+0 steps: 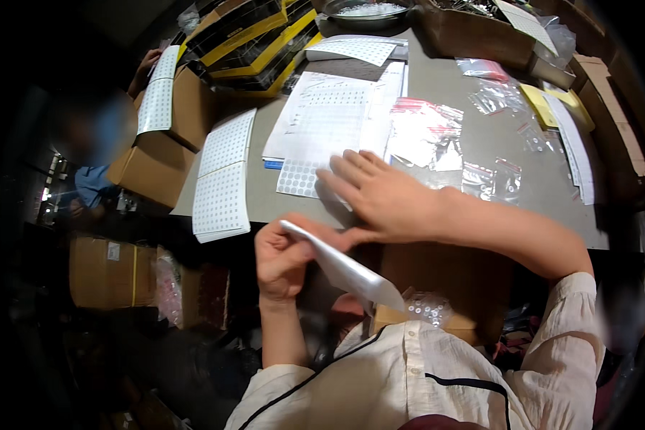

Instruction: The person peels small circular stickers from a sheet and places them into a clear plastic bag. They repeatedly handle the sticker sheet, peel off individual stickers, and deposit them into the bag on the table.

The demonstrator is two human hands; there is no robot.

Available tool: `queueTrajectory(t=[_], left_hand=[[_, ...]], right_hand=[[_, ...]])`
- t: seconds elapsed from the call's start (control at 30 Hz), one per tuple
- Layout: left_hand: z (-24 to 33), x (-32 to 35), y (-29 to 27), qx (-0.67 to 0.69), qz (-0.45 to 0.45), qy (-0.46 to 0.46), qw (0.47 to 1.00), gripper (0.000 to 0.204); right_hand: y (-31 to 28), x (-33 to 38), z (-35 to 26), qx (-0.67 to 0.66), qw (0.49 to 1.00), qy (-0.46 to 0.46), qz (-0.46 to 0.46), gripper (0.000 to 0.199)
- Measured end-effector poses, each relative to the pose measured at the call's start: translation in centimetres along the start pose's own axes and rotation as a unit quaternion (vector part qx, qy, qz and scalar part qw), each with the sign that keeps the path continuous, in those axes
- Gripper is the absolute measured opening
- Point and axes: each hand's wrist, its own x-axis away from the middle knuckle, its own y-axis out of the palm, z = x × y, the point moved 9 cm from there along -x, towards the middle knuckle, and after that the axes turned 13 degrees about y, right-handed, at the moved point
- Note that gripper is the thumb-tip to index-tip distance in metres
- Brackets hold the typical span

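My left hand (283, 258) is closed on a white paper sheet (355, 272), pinched at its upper end near the table's front edge. The sheet is seen almost edge-on and hangs slanting down to the right, so its printed face hardly shows. Farther up, my right hand (383, 197) is palm down over the table, fingers stretched and slightly apart. Its fingertips are at the right side of a sheet of round grey stickers (297, 178). That sheet overlaps the lower end of a printed paper (337, 118). Whether the right fingertips touch the stickers, I cannot tell.
Stacked label sheets (223, 175) stick out past the table's front left edge. Several small zip bags (428, 132) are right of the papers. Cardboard boxes (150, 168) stand at left, where another person's hand (149, 63) shows. Below my right arm is an open box (466, 287).
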Motion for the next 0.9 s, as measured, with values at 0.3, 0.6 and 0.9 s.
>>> queueTrajectory(t=[0.3,0.6,0.9], left_hand=[[3.9,4.9,-11.2,-0.111,0.182,-0.103,0.972,0.019],[0.6,4.5,-8.6,-0.117,0.116,-0.199,0.966,0.021],[3.4,2.7,-3.0,-0.236,0.043,-0.123,0.963,0.016]], right_hand=[[-0.9,5.9,-5.5,-0.072,0.982,-0.160,0.066,0.034],[-1.0,10.4,-8.2,-0.161,0.953,-0.229,0.119,0.030],[-5.9,9.7,-0.8,-0.376,0.925,-0.015,0.061,0.040]])
